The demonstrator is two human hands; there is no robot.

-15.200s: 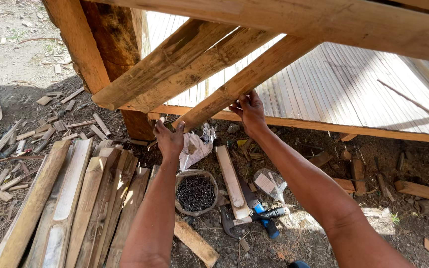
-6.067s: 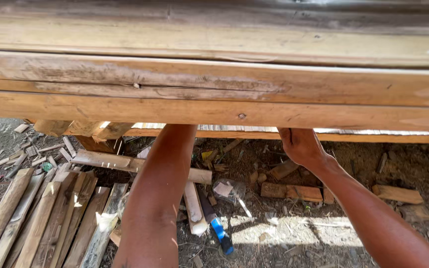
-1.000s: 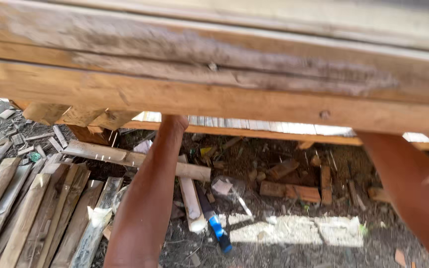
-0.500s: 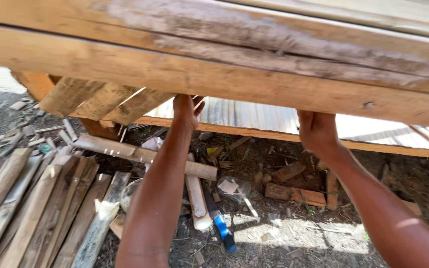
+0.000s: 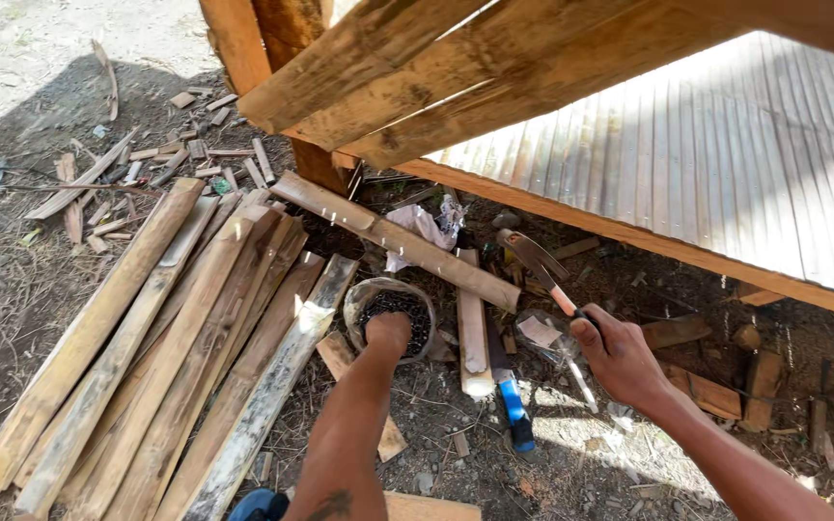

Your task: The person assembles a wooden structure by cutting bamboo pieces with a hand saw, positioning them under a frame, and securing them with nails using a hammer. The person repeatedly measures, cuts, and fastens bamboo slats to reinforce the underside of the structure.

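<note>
Right hand [image 5: 620, 362]: fingers curled tight around the handle of a claw hammer [image 5: 544, 273]. The hammer's reddish shaft rises up and to the left out of the fist; its dark head is raised above the ground litter, just in front of the low timber edge of the structure.

Left hand [image 5: 388, 331]: reaching down into a round bowl [image 5: 357, 301], fingertips bunched inside it. How tightly the fingers are closed, and whether they pinch anything, cannot be told from this angle.

Bowl: shallow, grey-rimmed, set on the ground between the stacked laths and a short pale offcut [image 5: 472, 323]. Contents: a heap of small dark nails [image 5: 419, 318].

Ground items: a row of split bamboo laths [image 5: 176, 328] lying side by side to the left of the bowl; one long lath [image 5: 393, 239] laid across their far ends; a blue-handled tool [image 5: 512, 405] beside the offcut; a crumpled white plastic bag [image 5: 425, 227] near the post; scattered wood chips and short blocks.

Setting: bare dirt, outdoors, part sunlit and part shaded. Overhead, rough bamboo beams [image 5: 456, 68] meet a wooden post [image 5: 272, 58]; behind them slopes a corrugated metal sheet [image 5: 726, 145] bordered by a timber rail.
</note>
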